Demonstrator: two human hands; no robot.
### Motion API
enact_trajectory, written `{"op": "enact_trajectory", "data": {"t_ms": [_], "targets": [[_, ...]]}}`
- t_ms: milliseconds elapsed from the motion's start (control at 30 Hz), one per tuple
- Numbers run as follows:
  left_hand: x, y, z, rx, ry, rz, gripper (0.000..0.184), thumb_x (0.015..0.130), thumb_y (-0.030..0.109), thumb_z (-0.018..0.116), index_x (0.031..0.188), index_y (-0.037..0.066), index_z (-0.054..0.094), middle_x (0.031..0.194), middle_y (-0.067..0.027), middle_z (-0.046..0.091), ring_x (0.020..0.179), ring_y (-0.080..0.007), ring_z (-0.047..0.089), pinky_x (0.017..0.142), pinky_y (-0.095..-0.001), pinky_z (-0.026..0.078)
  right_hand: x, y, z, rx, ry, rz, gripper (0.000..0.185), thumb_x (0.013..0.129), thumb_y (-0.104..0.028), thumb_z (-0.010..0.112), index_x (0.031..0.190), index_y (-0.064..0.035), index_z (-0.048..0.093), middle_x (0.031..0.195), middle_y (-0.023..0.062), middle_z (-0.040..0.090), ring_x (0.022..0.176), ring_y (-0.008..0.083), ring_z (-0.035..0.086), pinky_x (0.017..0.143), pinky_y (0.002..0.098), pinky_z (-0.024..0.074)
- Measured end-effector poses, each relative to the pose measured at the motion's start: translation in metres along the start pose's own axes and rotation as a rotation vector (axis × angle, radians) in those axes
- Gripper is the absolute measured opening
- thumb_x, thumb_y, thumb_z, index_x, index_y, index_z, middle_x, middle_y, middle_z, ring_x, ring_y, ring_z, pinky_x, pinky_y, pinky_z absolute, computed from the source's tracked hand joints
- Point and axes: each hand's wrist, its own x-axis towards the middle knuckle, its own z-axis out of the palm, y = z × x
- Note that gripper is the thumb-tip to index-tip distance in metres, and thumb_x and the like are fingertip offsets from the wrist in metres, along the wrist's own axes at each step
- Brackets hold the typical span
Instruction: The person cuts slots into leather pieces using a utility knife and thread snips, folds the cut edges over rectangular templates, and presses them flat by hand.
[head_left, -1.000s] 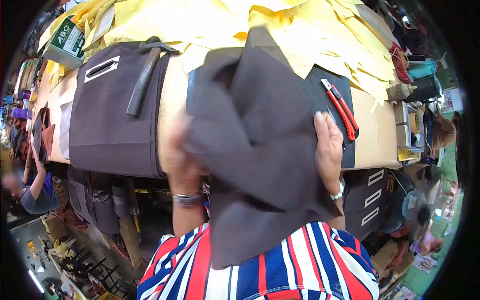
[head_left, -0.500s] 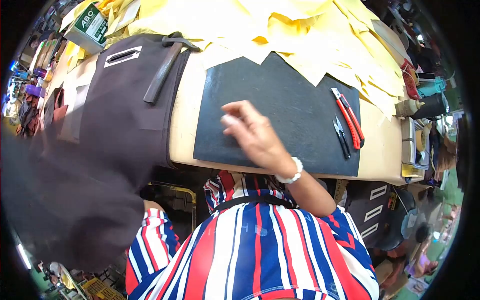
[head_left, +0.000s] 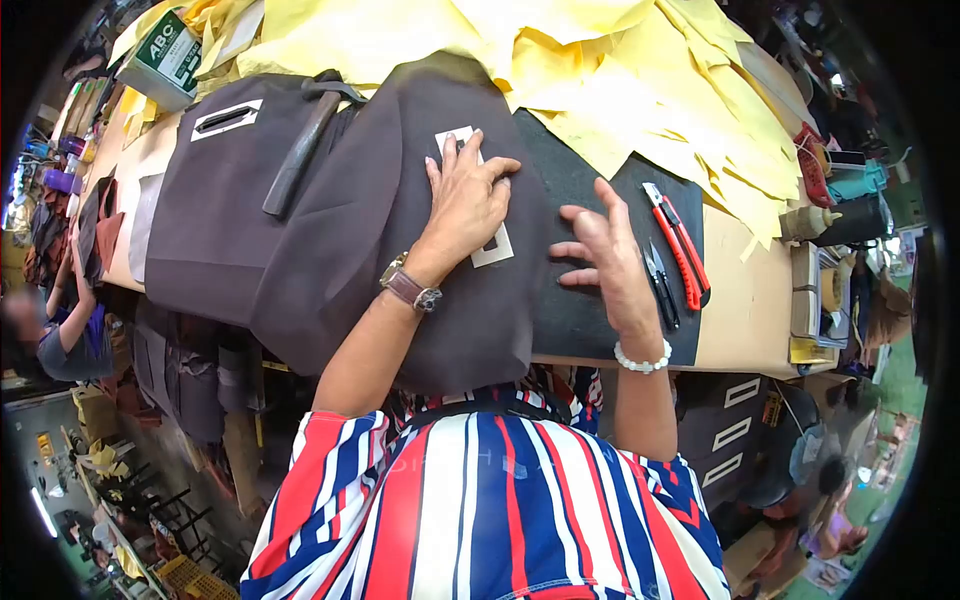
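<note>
My left hand (head_left: 468, 205) lies with fingers spread on a dark brown fabric piece (head_left: 350, 280). Beneath it, a pale rectangular patch (head_left: 494, 250) on the fabric is partly covered. My right hand (head_left: 612, 260) is open and holds nothing, just over the black mat (head_left: 575, 165) at the fabric's right. Close to that hand, black-handled thread snips (head_left: 661, 285) rest on the mat. A red utility knife (head_left: 682, 258) lies beside them. At the left, a hammer (head_left: 298, 160) rests on another dark fabric piece (head_left: 215, 190) with a slotted pale patch (head_left: 228, 119).
Yellow sheets (head_left: 610, 80) are heaped along the table's far side. A green and white ABC box (head_left: 165, 60) stands at the far left. A bottle (head_left: 810, 222) and a tray (head_left: 815, 300) are at the right edge. Another person (head_left: 75, 325) is at the far left.
The dark fabric has come from the lower left onto the mat, and my left hand now lies on it. My right hand has moved right, towards the snips.
</note>
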Motion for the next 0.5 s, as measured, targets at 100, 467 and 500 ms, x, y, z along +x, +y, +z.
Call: {"op": "enact_trajectory", "data": {"t_ms": [100,467,500], "targets": [[-0.009,-0.005,-0.010,0.061,-0.041,0.081,0.045,0.084,0.032,0.060,0.122,0.010,0.054,0.141,-0.0243,0.031,0.135,-0.0430,0.019,0.107,-0.0564,0.016,0.002,-0.002,0.010,-0.268,0.058,-0.088,0.088,0.077,-0.031,0.072,0.139,0.0046,0.021,0.116,0.0243,0.052,0.079,0.0219,0.061,0.065,0.0291,0.0505],[-0.080,-0.008,-0.053,0.311,-0.246,0.237,0.104,0.060,0.066,0.069,0.134,0.000,0.038,0.143,-0.0220,0.028,0.134,-0.0420,0.018,0.103,-0.0631,0.018,-0.041,0.018,-0.012,-0.669,0.163,-0.392,0.067,0.074,0.009,0.057,0.136,-0.0056,0.037,0.106,0.0192,0.053,0.094,0.0344,0.058,0.080,0.0374,0.0475],[-0.086,-0.003,-0.046,0.334,-0.218,0.220,0.105,0.061,0.065,0.068,0.135,-0.002,0.036,0.143,-0.0225,0.026,0.134,-0.0429,0.018,0.103,-0.0640,0.017,-0.044,0.017,-0.019,-0.741,0.243,-0.295,0.061,0.076,0.005,0.059,0.133,-0.0048,0.041,0.107,0.0184,0.054,0.094,0.0323,0.057,0.080,0.0377,0.0466]]}}
